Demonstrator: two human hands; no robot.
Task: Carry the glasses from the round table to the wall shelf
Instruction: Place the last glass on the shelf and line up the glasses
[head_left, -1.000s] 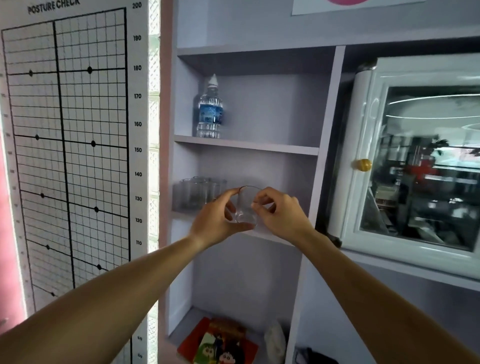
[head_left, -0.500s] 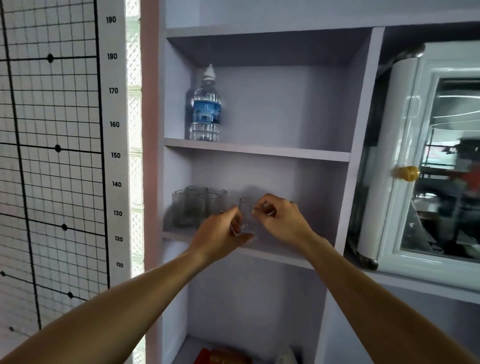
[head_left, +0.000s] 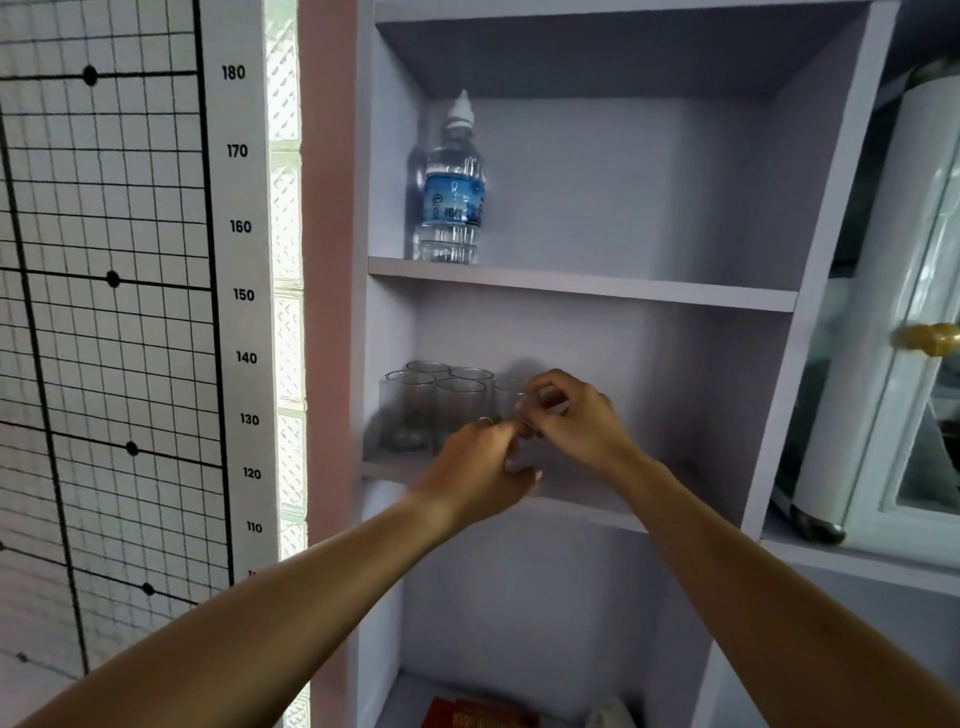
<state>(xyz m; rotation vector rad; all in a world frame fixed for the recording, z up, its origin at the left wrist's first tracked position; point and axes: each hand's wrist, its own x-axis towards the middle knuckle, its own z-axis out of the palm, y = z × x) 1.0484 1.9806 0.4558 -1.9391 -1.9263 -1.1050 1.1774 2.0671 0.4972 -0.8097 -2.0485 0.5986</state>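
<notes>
- left hand and right hand both pinch a clear glass, mostly hidden behind fingers
- four glasses just left, on wall shelf
- glass base unseen

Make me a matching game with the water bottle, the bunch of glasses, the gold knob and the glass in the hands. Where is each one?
Things:
1. water bottle
2. group of glasses
3. gold knob
4. held glass

Places:
A. on the white cabinet door at the right
B. between both hands, just right of the other glasses
C. upper shelf, left side
D. middle shelf, left corner

Pairs: 1-C, 2-D, 3-A, 4-B
</notes>
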